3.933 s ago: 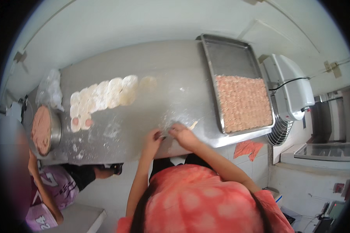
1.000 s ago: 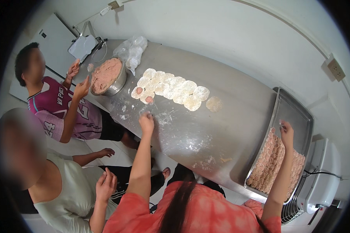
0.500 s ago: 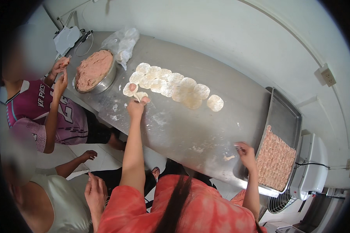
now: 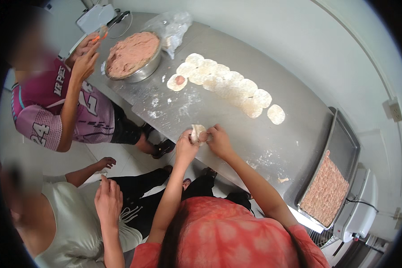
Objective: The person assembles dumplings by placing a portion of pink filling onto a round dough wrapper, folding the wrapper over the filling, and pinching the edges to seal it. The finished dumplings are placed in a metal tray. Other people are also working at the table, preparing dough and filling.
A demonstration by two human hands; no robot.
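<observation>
A round dumpling wrapper [image 4: 195, 130] with a lump of pink meat filling on it is held above the near edge of the metal table. My left hand [image 4: 186, 145] is closed on its left side. My right hand [image 4: 219, 140] pinches its right edge, close to the meat. Farther off on the table lies a wrapper [image 4: 172, 83] with a ball of meat filling [image 4: 179, 80] on it. To its right, floured wrappers [image 4: 223, 82] lie overlapping in rows, and a single wrapper [image 4: 276, 114] lies apart at the right end.
A metal bowl [image 4: 147, 71] heaped with pink minced meat [image 4: 134, 51] stands at far left, beside a clear plastic bag [image 4: 176, 29]. At right, a metal tray [image 4: 344, 134] holds rows of filled dumplings [image 4: 324, 190]. Two other people are at left; one holds a small item near the bowl.
My left hand has drawn back toward me with the filled wrapper. My right hand has come left from beside the tray and now grips the wrapper too. The whole view has shifted.
</observation>
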